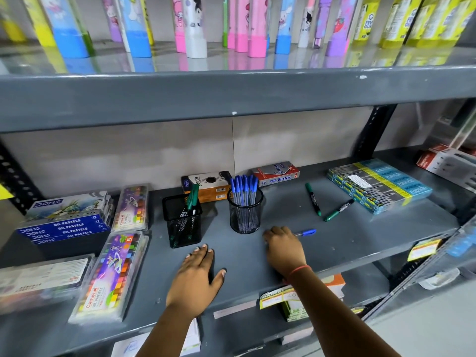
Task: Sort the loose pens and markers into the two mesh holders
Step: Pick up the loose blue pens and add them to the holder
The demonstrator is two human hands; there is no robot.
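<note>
A square black mesh holder stands on the grey shelf and holds green markers. To its right a round mesh holder is packed with several blue-capped pens. My right hand lies in front of the round holder, fingers curled over a blue-capped pen whose cap sticks out to the right on the shelf. My left hand rests flat on the shelf with fingers spread, holding nothing. Two loose green markers lie further right.
Boxes of oil pastels and crayon cases crowd the left. Pen boxes stand behind the holders. A stack of blue-yellow packs sits at the right. An upper shelf beam overhangs.
</note>
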